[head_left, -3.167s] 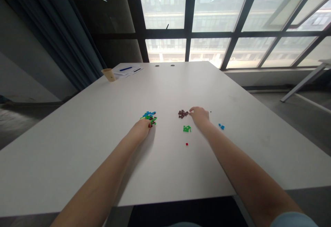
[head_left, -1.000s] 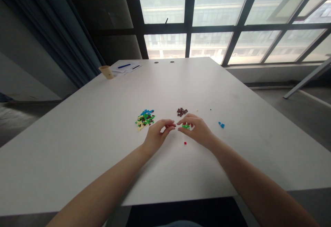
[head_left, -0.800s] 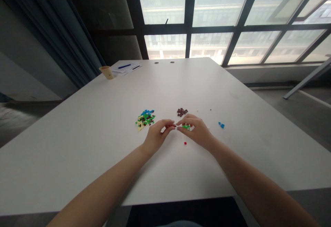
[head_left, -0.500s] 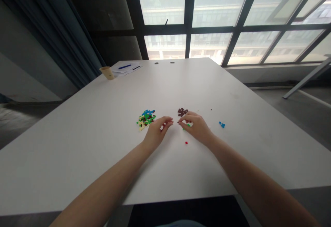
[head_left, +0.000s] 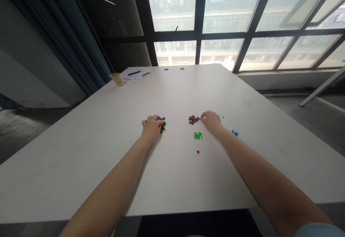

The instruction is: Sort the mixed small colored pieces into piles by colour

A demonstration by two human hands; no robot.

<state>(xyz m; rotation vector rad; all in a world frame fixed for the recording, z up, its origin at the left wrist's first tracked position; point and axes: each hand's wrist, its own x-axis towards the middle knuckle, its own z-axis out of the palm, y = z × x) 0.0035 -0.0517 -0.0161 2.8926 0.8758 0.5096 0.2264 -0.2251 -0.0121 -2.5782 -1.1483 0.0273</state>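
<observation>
My left hand (head_left: pixel 151 128) is over a mixed heap of small plastic pieces (head_left: pixel 163 126), which look like tiny building bricks. Its thumb and fingertips come together at the heap's right side, and the hand covers most of the pieces; blue, green and dark ones peek out. On the right, the thumb and index finger of my right hand (head_left: pixel 211 120) pinch a small brown piece at the edge of a brown pile (head_left: pixel 193 119). Nearer to me lie a green group of pieces (head_left: pixel 197 135) and a single red piece (head_left: pixel 198 151).
Beyond my right wrist are a few blue pieces (head_left: pixel 235 133), partly behind the forearm, and one tiny dark piece (head_left: pixel 223 117). A paper cup (head_left: pixel 117 80) and papers (head_left: pixel 132 75) with a blue pen (head_left: pixel 134 73) rest at the white table's far left.
My hands have moved apart: the left went leftward onto the mixed heap, the right shifted right to the brown pile's edge. The green group is now uncovered. The view has tilted slightly.
</observation>
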